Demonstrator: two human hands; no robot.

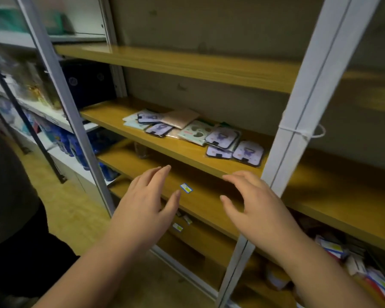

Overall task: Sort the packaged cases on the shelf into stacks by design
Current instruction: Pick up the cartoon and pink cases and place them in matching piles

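Wooden shelf, middle tier of a grey metal rack: a loose spread of packaged cases, overlapping and unsorted. Designs visible: lilac cases with a purple figure, mint-green cases with dark hearts, one plain tan packet.

Left hand: fingers extended and relaxed, holding nothing, below the shelf's front edge.

Right hand: fingers spread, slightly bent, holding nothing, also short of the cases.

Lower shelf: small blue-and-yellow label between the hands.

Shelf boards smooth wood; uprights painted metal; cases glossy plastic wrap.
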